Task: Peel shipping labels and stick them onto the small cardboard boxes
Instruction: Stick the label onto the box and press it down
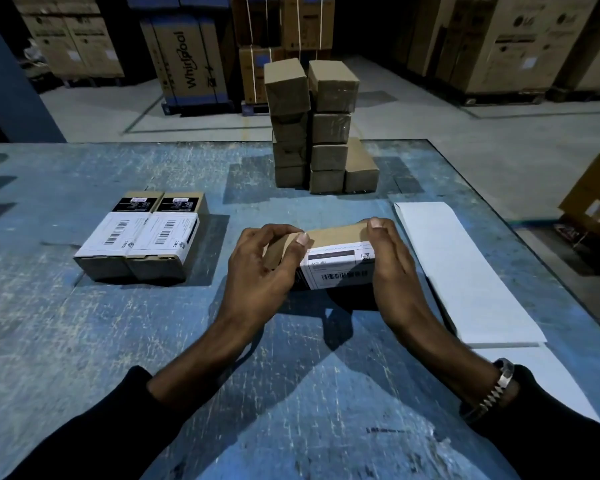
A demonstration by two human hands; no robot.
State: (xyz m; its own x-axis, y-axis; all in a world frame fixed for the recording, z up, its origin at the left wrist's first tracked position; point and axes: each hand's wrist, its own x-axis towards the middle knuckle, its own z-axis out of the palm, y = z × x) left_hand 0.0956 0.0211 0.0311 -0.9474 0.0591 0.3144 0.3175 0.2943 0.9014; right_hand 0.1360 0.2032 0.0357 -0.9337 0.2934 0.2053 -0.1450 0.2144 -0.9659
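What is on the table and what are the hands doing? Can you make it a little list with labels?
held box: small box in the middle of the table, gripped by both hands
left hand: fingers curled round the box's left end
right hand: holds the right end
label: white, on the box's near side
done boxes: two labelled boxes, side by side, left
plain boxes: stack at the back
sheets: white pile, right

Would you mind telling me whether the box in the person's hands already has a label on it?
Yes, a white barcode label covers the near side of the box held between the left hand and right hand.
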